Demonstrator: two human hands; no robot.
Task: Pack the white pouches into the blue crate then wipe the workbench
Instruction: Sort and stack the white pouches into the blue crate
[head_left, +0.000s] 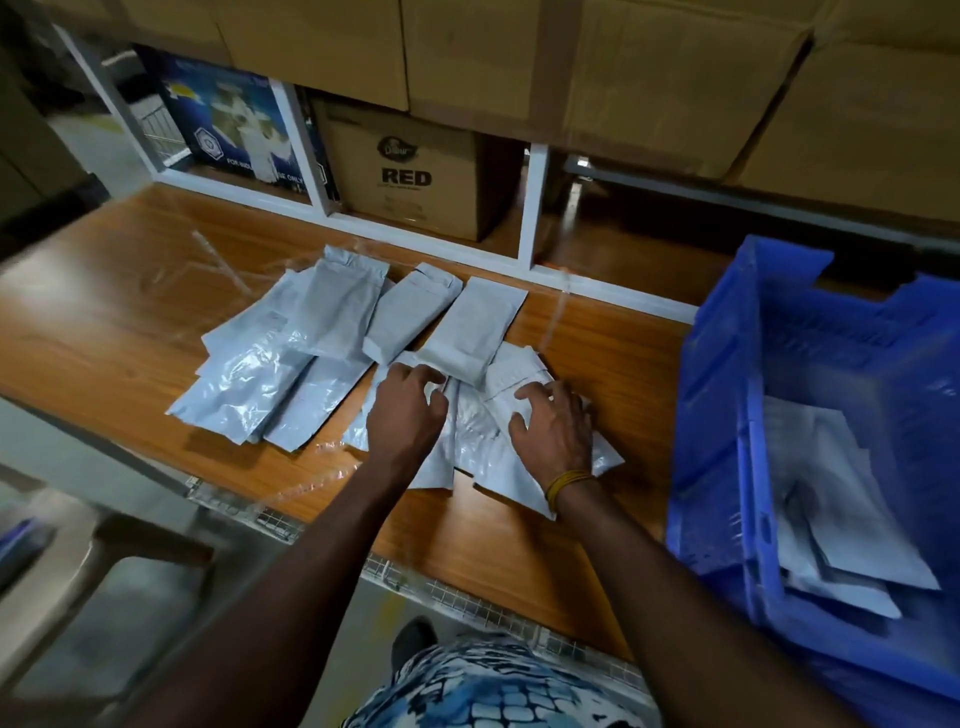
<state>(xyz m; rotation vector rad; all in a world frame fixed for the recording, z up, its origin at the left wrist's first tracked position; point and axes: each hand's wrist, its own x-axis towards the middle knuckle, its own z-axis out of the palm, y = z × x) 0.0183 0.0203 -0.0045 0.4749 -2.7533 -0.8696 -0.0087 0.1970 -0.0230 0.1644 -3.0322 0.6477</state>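
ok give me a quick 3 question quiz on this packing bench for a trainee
1. True or false: the blue crate already holds some white pouches.
2. Which side of the workbench is the crate on: left or right?
3. What do the left hand and right hand rest on: A) loose pouches, B) the RED carton, C) a cloth?

Key: 1 true; 2 right; 3 A.

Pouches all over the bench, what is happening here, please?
A person is gathering white pouches from the wooden bench. The left hand and the right hand both rest on the nearest pile, fingers spread. Some pouches already lie in the blue crate at the right. Many remain on the bench.
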